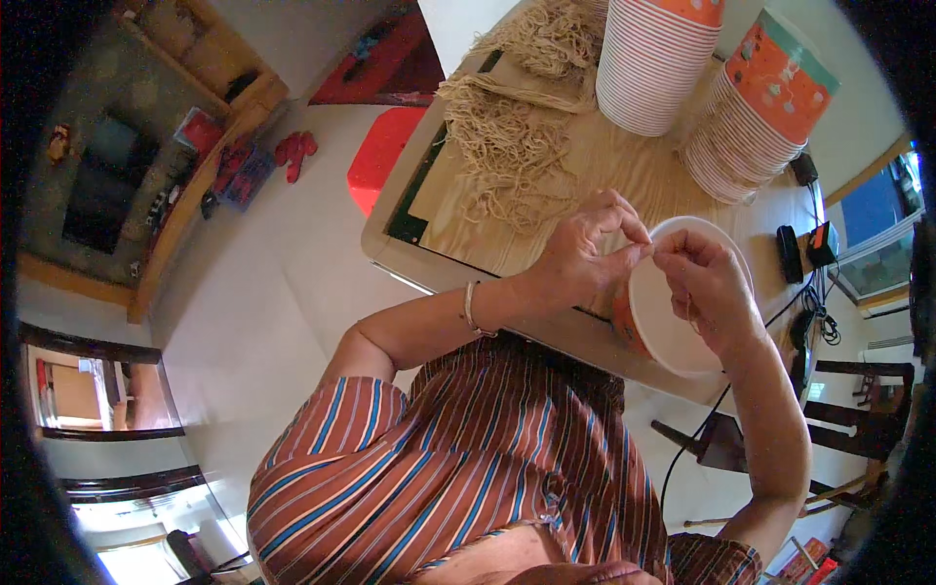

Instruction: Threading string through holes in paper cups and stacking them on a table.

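Observation:
My left hand (590, 249) and my right hand (710, 291) meet fingertip to fingertip over the near right part of the table. Both are closed in a pinch. A thin tan strand of string (691, 312) shows along my right palm; what lies between the left fingertips is too small to make out. Just under the hands, a paper tub (673, 336) with a white inside and an orange outer wall turns its mouth toward me. Beyond my left hand lies a loose heap of tan string (507, 136), with another tangled bundle (551, 39) behind it.
Two tall stacks of nested paper tubs, one (651, 73) upright and one (746, 127) farther right, stand at the table's back. Black adapters (790, 253) and cables (824, 317) lie at the right. A red stool (375, 161) touches the left side; a dark wooden chair (858, 409) stands right.

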The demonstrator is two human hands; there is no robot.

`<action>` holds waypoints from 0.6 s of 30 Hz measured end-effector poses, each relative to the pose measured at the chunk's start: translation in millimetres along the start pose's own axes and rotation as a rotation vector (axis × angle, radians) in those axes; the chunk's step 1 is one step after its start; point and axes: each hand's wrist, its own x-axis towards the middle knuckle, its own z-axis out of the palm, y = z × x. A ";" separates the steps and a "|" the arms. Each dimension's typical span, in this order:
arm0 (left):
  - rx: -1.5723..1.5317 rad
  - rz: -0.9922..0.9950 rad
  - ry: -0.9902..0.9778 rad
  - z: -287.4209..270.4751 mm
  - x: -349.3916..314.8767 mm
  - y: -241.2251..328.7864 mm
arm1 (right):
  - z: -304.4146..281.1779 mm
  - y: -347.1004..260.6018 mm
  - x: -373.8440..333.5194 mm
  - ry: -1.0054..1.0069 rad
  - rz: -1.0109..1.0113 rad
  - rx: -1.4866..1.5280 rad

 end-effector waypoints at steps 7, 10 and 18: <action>0.020 -0.028 0.006 1.7 4.0 -0.3 | 11.6 -3.7 -5.3 0.121 -0.054 -0.188; -0.014 -0.034 -0.024 2.3 5.3 -5.1 | 7.3 6.9 -0.4 0.125 -0.195 -0.311; 0.102 0.072 0.018 0.8 6.3 -15.0 | 7.1 23.6 2.3 0.180 -0.505 -0.504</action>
